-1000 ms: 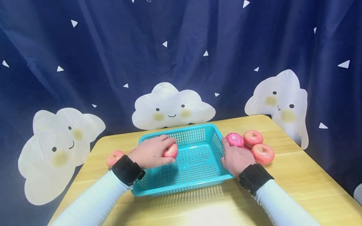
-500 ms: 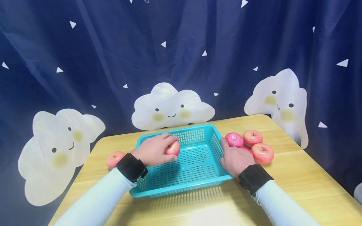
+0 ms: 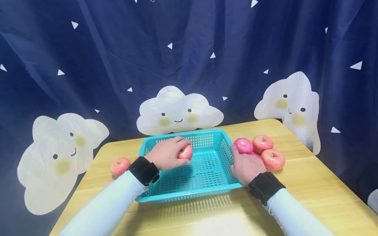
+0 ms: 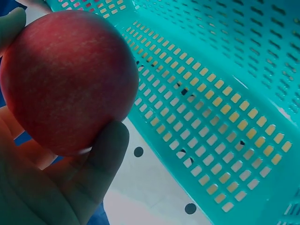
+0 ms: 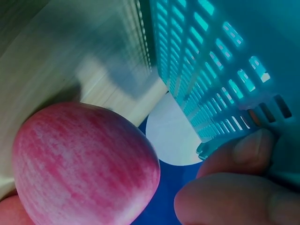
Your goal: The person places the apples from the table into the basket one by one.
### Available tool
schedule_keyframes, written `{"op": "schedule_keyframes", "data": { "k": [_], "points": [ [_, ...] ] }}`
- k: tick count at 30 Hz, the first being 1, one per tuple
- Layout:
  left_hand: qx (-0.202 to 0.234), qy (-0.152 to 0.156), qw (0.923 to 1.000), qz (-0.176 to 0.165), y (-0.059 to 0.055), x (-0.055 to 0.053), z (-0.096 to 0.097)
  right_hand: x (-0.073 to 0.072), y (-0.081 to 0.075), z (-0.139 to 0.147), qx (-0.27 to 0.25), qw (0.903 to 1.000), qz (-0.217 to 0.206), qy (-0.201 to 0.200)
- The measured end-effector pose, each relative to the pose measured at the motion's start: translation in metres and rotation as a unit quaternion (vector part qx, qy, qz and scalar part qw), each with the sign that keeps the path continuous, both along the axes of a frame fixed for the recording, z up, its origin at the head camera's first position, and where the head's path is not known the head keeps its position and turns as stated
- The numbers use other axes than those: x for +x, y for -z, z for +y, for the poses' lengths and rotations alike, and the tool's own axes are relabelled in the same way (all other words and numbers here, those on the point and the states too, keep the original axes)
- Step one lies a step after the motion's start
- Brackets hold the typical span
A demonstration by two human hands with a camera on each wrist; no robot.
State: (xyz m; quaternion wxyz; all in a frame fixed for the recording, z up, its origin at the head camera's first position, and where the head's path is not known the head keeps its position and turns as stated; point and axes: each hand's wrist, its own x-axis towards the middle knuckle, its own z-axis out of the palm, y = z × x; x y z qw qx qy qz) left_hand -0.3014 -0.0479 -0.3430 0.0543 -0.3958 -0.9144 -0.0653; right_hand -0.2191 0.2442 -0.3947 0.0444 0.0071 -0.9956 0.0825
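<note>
A turquoise plastic basket (image 3: 189,193) with slotted walls stands on the table. In the head view my left hand (image 3: 166,153) is over its left half, gripping a red apple (image 3: 185,152) between thumb and fingers. The left wrist view shows that apple (image 4: 70,82) up close, with the slotted basket floor (image 4: 201,122) beyond. My right hand (image 3: 247,167) holds the basket's right rim. In the right wrist view its fingers (image 5: 234,199) are against the outer wall, and a pink-streaked apple (image 5: 86,164) lies beside them, apart from the fingertips.
Right of the basket lie a dark pink apple (image 3: 243,145) and two paler apples (image 3: 262,143), with another partly hidden behind my right hand. On the left is an apple (image 3: 120,166); my left sleeve partly covers another. A blue curtain (image 3: 189,49) hangs behind the wooden table (image 3: 307,183).
My left hand has moved a little to the right, carrying the apple further over the basket. My right hand keeps its place on the rim.
</note>
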Motion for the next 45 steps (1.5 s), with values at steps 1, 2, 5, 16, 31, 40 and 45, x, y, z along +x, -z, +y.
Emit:
{"op": "schedule_keyframes", "data": {
  "k": [1, 2, 5, 16, 31, 40, 45],
  "points": [
    [-0.001, 0.002, 1.0, -0.001, 0.0, -0.001, 0.001, 0.0, 0.0, 0.0, 0.001, 1.0, 0.0, 0.0],
    [-0.002, 0.003, 1.0, -0.002, 0.0, -0.001, 0.003, 0.0, 0.0, -0.001, 0.002, 1.0, -0.001, 0.0],
    [-0.012, 0.001, 0.9999, -0.006, 0.001, -0.003, 0.009, 0.0, 0.0, -0.002, 0.004, 1.0, -0.001, 0.001],
    [-0.031, 0.026, 0.9992, 0.005, 0.004, -0.012, 0.035, 0.0, -0.003, -0.011, 0.013, 0.9998, 0.016, -0.002],
    [-0.039, 0.046, 0.998, 0.018, 0.016, -0.025, 0.074, -0.002, -0.003, -0.012, 0.016, 0.9995, 0.025, -0.009],
    [-0.054, 0.043, 0.9972, 0.028, 0.028, -0.032, 0.092, -0.002, -0.002, -0.012, 0.015, 0.9992, 0.035, -0.012],
    [-0.075, 0.033, 0.9963, 0.026, 0.036, -0.035, 0.098, -0.001, -0.001, -0.011, 0.015, 0.9989, 0.04, -0.017]
  ]
}}
